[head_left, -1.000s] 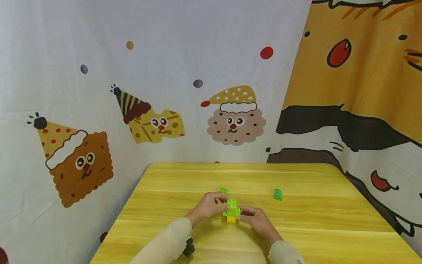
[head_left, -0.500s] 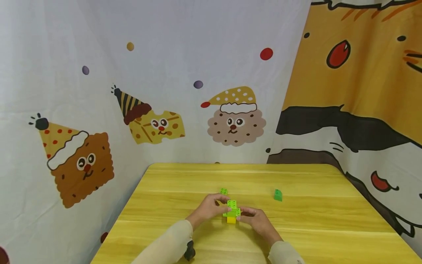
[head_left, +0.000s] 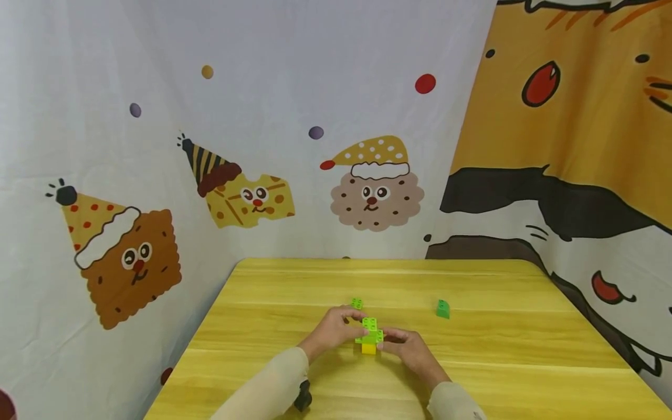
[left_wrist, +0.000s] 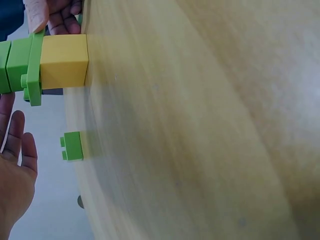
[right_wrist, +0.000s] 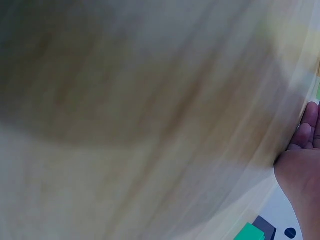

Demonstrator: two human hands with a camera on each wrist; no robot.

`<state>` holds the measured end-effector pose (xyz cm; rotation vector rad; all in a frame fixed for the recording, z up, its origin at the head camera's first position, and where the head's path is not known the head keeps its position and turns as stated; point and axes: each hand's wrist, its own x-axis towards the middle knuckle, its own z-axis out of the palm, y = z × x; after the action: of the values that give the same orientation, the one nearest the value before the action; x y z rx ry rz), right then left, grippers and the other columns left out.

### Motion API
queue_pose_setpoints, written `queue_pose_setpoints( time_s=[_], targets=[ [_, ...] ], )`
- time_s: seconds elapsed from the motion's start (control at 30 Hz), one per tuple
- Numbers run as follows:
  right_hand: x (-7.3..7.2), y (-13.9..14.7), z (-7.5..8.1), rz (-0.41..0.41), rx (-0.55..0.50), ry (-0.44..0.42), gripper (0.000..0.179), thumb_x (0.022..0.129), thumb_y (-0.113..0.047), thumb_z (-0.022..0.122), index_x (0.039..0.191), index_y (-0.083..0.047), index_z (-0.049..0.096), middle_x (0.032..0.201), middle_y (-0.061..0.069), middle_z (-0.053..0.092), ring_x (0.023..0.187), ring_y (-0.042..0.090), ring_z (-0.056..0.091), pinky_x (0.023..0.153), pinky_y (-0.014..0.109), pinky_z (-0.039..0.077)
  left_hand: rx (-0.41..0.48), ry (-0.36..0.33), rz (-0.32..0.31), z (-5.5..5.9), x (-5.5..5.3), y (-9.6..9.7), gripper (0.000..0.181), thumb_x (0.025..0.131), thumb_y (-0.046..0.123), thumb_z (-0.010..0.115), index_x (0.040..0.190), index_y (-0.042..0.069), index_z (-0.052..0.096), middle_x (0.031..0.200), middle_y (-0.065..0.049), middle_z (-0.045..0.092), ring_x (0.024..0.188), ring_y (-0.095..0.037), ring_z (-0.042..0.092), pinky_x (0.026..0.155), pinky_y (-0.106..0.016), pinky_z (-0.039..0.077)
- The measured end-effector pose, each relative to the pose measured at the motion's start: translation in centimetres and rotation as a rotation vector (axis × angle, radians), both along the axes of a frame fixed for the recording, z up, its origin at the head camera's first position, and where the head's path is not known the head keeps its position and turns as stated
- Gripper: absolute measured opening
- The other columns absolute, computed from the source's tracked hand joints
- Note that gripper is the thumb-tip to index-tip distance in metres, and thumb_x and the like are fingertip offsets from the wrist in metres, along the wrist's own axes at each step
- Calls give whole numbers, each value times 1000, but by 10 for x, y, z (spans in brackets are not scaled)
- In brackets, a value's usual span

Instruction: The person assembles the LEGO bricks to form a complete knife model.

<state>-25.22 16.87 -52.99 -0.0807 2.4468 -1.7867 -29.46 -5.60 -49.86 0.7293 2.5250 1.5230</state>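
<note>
A small stack of toy building blocks stands upright on the table: a yellow block at the bottom, a wider light-green plate over it, then light-green bricks on top. My left hand holds the upper green bricks from the left, thumb in front and fingers behind. From the right, my right hand pinches the end of the green plate between thumb and fingers. Its thumb presses on the plate in the left wrist view. Only part of the right hand shows at the edge of the right wrist view.
A loose light-green brick lies just beyond the left hand. Farther right rests a darker green brick with a sloped side. The wooden table reaches back to a printed cloth.
</note>
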Motion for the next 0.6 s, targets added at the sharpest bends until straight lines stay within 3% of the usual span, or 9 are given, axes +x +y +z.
queue_pose_setpoints(
  time_s=[0.43, 0.6],
  targets=[
    [1, 2, 5, 20, 4, -14, 46, 86, -30, 79, 124, -5, 69, 120, 13, 67, 111, 30, 61, 93, 52, 48, 5, 21, -11, -1, -2, 2, 28, 86, 35, 79, 111, 23, 75, 107, 12, 62, 111, -31, 56, 91, -43, 43],
    [1, 1, 4, 10, -16, -6, 45, 85, -27, 80, 122, -4, 70, 117, 12, 68, 108, 28, 61, 93, 50, 49, 16, 6, -18, -4, -2, 0, 24, 87, 34, 78, 109, 25, 75, 106, 12, 63, 109, -30, 57, 87, -37, 43]
  ],
)
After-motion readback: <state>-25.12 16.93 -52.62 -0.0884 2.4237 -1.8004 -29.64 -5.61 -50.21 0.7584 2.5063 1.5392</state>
